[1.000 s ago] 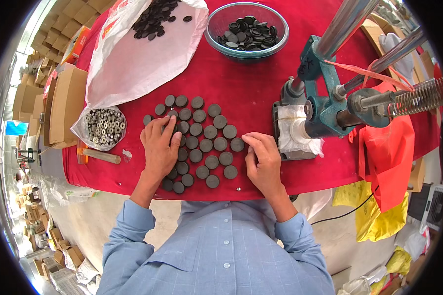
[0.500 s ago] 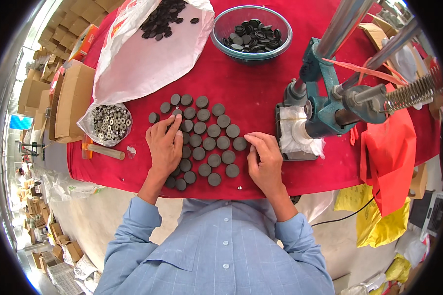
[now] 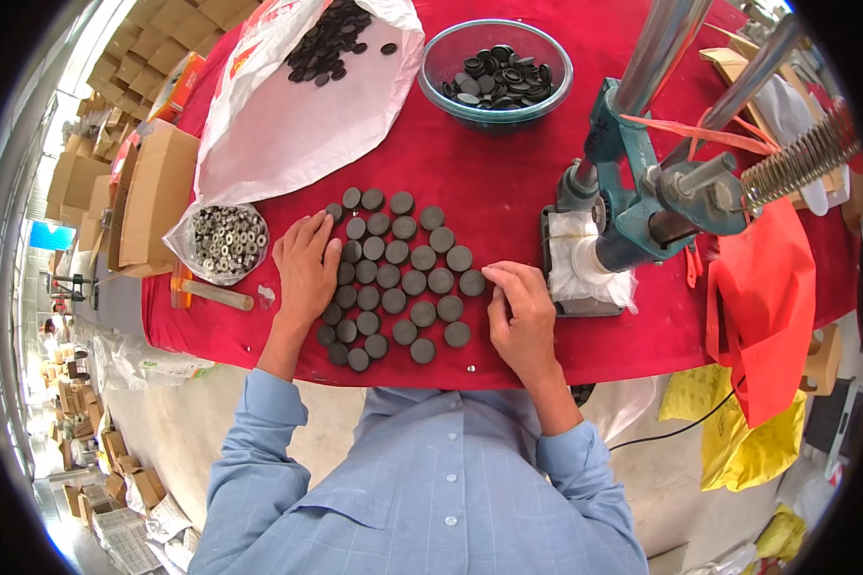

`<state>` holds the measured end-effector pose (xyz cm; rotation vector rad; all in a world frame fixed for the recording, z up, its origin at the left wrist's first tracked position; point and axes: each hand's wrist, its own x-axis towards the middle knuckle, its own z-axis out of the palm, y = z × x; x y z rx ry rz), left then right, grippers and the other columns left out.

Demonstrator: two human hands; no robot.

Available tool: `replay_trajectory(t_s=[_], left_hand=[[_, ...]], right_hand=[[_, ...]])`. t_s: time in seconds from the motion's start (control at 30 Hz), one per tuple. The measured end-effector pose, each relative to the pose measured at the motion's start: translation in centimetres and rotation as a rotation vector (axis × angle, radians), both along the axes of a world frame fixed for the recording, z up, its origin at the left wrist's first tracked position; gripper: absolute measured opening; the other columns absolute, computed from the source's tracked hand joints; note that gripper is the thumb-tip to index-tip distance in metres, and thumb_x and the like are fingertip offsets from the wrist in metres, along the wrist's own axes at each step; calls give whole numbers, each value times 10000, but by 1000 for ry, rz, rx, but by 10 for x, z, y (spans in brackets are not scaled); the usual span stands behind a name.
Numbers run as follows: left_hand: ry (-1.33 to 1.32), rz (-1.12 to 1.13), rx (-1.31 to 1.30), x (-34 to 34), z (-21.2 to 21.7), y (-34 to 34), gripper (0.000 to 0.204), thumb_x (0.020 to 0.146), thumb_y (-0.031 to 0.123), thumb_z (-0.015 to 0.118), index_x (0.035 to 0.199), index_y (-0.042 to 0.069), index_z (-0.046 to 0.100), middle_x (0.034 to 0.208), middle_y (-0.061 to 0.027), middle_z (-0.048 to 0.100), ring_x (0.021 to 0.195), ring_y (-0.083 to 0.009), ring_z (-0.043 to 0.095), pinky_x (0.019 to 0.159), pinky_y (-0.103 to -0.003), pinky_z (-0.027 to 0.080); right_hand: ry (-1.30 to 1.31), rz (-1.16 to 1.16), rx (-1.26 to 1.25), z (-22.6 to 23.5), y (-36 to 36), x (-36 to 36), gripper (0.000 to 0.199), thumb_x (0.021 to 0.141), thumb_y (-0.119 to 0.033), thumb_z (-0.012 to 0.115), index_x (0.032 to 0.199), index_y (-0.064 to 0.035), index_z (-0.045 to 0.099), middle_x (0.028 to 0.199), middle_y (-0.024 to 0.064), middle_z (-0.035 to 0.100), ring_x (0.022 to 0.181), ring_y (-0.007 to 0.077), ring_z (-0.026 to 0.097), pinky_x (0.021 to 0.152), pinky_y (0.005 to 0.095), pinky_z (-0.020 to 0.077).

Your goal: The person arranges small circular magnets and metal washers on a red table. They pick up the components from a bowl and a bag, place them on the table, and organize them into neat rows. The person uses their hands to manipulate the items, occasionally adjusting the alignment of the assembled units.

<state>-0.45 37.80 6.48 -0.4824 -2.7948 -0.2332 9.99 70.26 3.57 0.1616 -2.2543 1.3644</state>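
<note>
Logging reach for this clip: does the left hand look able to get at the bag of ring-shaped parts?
Likely yes: the bag sits just left of the left hand, with only red cloth between them.

- Left head-worn fisheye, at the near edge of the red-covered table point(image 3: 499, 182).
- Faces steeply down and forward across it.
- Close enough that the wearer's blue shirt point(image 3: 408, 479) fills the lower middle.
</note>
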Motion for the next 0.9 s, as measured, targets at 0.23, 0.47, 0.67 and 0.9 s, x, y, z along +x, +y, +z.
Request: replay_trajectory(t_s=[0.23, 0.47, 0.67, 0.9], left_hand=[[-5, 5, 4, 2, -10, 0, 438, 1061, 210, 624, 1476, 81, 669, 1535, -51, 632, 1455, -277, 525, 1225, -559, 292], [33, -43, 26, -16, 9, 22, 495, 1019, 234, 676, 1494, 101, 643, 1545, -79, 622, 1452, -279, 539, 1198, -556, 323], [-41, -57, -64, -28, 6, 38, 538, 980, 327, 700, 1481, 153, 611, 1582, -99, 594, 1450, -313, 548, 1120, -643, 364], [-32, -105, -66, -24, -18, 36, 601, 1080, 436, 573, 1534, 41, 580, 1627, -150, 532, 1511, -333, 483, 1231, -685, 296]], right_hand=[[-26, -1, 23, 3, 2, 0, 364, 847, 138, 660, 1179, 3, 718, 1154, 163, 718, 1061, 373, 680, 909, 452, 566], [-25, -2, 27, 3, 1, -4, 350, 852, 129, 662, 1168, -6, 732, 1158, 158, 725, 1066, 376, 687, 923, 450, 567], [-97, -12, 82, 6, -2, 1, 324, 903, 74, 644, 1185, -31, 766, 1197, 165, 738, 1131, 365, 701, 1006, 444, 553], [-134, 50, 156, -2, 4, 8, 304, 943, 68, 584, 1211, 39, 726, 1215, 192, 715, 1144, 362, 689, 1013, 451, 537]])
